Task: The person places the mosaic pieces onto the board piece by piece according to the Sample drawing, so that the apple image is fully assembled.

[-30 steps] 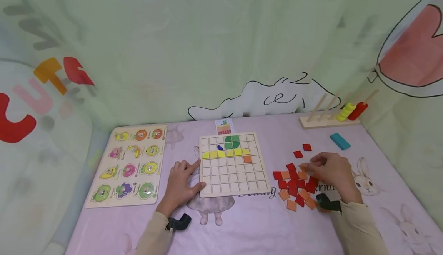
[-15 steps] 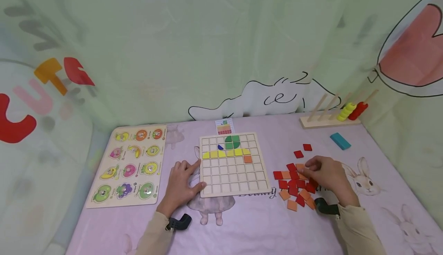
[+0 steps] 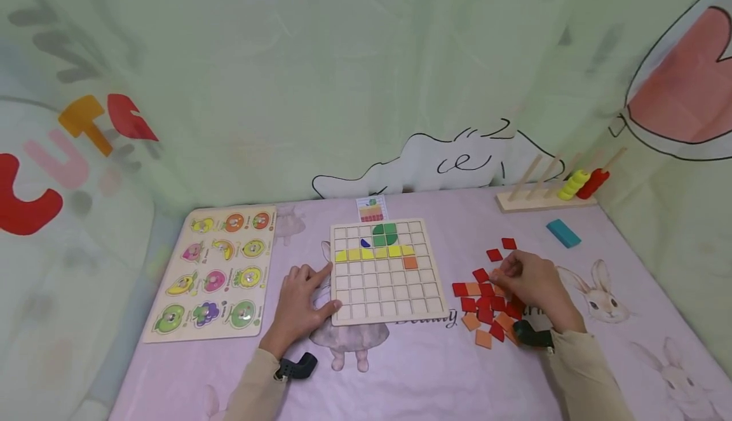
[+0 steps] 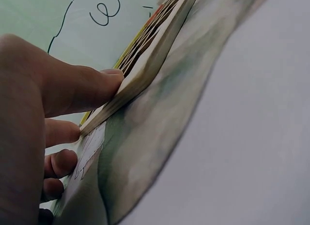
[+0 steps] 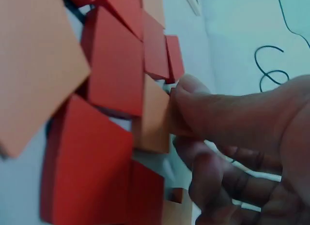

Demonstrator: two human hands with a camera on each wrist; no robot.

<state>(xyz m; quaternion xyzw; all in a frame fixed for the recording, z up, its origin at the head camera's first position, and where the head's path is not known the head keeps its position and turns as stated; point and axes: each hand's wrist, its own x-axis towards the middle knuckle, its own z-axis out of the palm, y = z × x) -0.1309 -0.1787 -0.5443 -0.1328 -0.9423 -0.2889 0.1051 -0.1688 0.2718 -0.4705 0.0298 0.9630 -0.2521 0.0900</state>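
— Right hand (image 3: 534, 284) has shifted slightly leftward over the tile pile (image 3: 484, 316) since the earlier frame. State its grip.

— Thumb and finger are pinching an orange tile (image 5: 179, 123), close beside red tiles (image 5: 116, 65). Whether that tile is clear of the table (image 3: 429, 370): cannot tell.

— State the left hand (image 3: 300, 303).

— Position unchanged. Thumb and index finger are spread apart, both touching the left edge of the grid board (image 3: 389, 321), which lies flat near the middle of the table.

— List the board contents.

— Upper area: green pieces (image 3: 390, 239), with a blue piece (image 3: 365, 243) to their left. Below: a row of yellow pieces (image 3: 394, 251), an orange square (image 3: 410, 262) under its right end.

— Surrounding items?

— Picture card (image 3: 372, 209) behind the board; fruit puzzle (image 3: 229, 267) at far left; teal block (image 3: 563, 233) and peg stand (image 3: 526, 204) at right rear
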